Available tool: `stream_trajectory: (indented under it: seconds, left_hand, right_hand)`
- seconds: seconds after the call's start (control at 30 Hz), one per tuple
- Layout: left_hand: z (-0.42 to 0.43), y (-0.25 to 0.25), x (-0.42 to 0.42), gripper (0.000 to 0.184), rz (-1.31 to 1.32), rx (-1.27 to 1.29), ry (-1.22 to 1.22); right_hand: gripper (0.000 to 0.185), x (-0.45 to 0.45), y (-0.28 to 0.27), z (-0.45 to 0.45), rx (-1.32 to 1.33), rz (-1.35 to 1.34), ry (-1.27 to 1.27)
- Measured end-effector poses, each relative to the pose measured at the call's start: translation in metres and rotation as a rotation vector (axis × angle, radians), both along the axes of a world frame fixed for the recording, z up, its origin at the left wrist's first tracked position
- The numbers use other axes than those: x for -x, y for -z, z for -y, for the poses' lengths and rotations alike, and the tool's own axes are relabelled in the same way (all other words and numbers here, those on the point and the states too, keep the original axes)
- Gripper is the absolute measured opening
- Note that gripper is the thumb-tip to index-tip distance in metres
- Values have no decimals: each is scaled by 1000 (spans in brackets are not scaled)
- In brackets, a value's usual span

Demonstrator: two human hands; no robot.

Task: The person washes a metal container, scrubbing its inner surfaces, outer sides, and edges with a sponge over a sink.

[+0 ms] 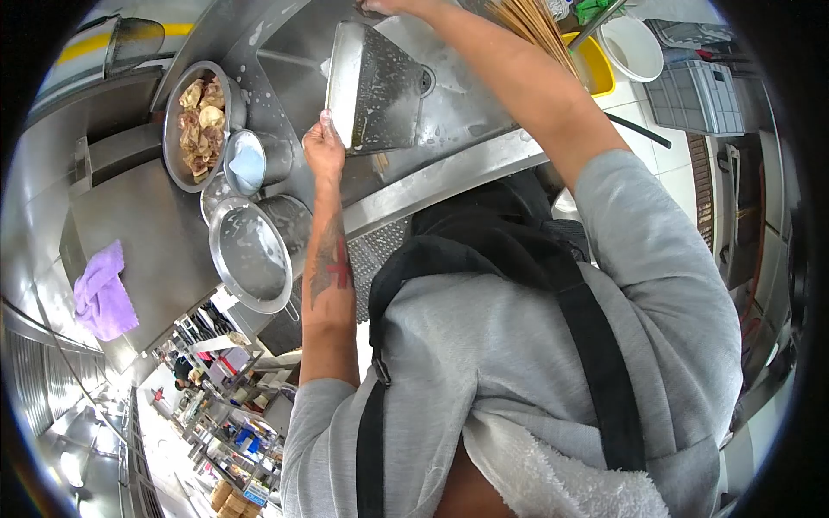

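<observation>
A rectangular stainless steel pan (380, 91) stands tilted in the metal sink (471, 108), wet and flecked with suds. My left hand (325, 148) is closed on its near rim, thumb up along the edge. At the top edge of the view my right hand (385, 7) appears beyond the pan's far end, fingers curled and partly cut off. Whatever those fingers hold, if anything, cannot be made out. Beside the pan lies the sink's round drain (427, 81).
Left of the sink are a bowl of brownish food pieces (200, 129), a pot with a pale blue item (248, 164) and a strainer (250, 256). A purple cloth (105, 292) lies on the counter. Bamboo sticks (531, 26), a yellow container (594, 65) and a white bucket (633, 47) stand right.
</observation>
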State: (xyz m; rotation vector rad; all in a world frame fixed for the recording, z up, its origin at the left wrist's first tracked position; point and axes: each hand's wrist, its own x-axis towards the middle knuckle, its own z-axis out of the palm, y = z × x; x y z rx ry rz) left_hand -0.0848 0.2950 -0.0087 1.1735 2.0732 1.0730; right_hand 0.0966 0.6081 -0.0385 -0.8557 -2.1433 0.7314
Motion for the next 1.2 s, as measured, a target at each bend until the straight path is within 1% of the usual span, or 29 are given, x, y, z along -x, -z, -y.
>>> stream_trajectory:
  seconds: [0.07,0.1,0.13,0.2,0.3,0.33,0.4,0.43,0.47,0.53,0.57,0.6,0.63,0.67,0.7,0.77,0.8,0.87,0.93,1.0,1.03,1.07,1.1,1.13,1.2]
  left_hand:
    - [1,-7,-5,57,10,13,-10]
    - [0,-10,-8,57,15,21,-19]
    - [0,-10,-7,57,14,23,-21]
    - [-2,-13,-9,58,-78,2,21]
    - [-2,-21,-13,59,-144,30,39]
    - [-4,-19,-12,59,-143,29,35]
    - [-10,-19,-13,60,-99,41,18]
    - [-11,-20,-13,60,-97,41,17]
    - [-14,-22,-12,59,-126,77,22]
    - [-15,-22,-11,59,-154,118,27]
    - [-16,-18,-10,59,-143,125,6]
    - [-18,-13,-9,60,-131,131,-13]
    - [-20,-3,-4,60,-130,131,-10]
    - [-22,7,1,61,-149,80,24]
    - [-24,5,0,62,-171,27,56]
    - [-25,1,-3,62,-199,62,51]
    - [-25,-3,-4,62,-227,101,44]
    - [-25,-9,-7,62,-196,57,62]
    - [-23,-19,-12,63,-165,17,77]
    - [-23,-30,-15,63,-291,107,80]
    - [-23,-27,-11,63,-291,102,87]
    - [-23,-19,-4,62,-268,47,110]
    - [-22,-20,-3,62,-245,-3,131]
    - [-22,-20,-2,62,-245,-7,129]
    - [-19,-22,3,63,-323,128,127]
  right_hand:
    - [16,4,-15,1,-167,-53,150]
    - [16,1,-29,6,-252,32,176]
    - [16,0,-43,14,-250,30,174]
    - [16,1,-60,27,-254,312,107]
    - [13,-5,-62,42,-298,235,30]
    - [13,-5,-60,49,-300,235,26]
    - [11,-5,-56,67,-346,146,-117]
    - [14,-7,-56,72,-363,161,-129]
    - [14,-5,-56,79,-364,163,-130]
    - [24,2,-52,98,-334,191,-285]
    - [22,6,-53,111,-260,232,-307]
    - [22,6,-52,103,-260,232,-303]
    - [22,5,-50,89,-282,200,-191]
    - [22,4,-47,80,-305,169,-77]
    - [22,6,-49,83,-306,170,-75]
    - [25,15,-52,91,-293,290,-86]
    - [25,16,-49,92,-292,289,-80]
    - [25,20,-44,91,-331,199,-103]
    - [23,20,-54,90,-314,251,-116]
    - [21,20,-65,95,-270,348,-131]
    - [21,28,-57,124,-210,316,-166]
    - [21,23,-72,150,-194,346,-245]
    - [22,23,-67,161,-259,249,-311]
    - [22,21,-63,158,-263,251,-312]
    - [22,17,-61,154,-167,203,-296]
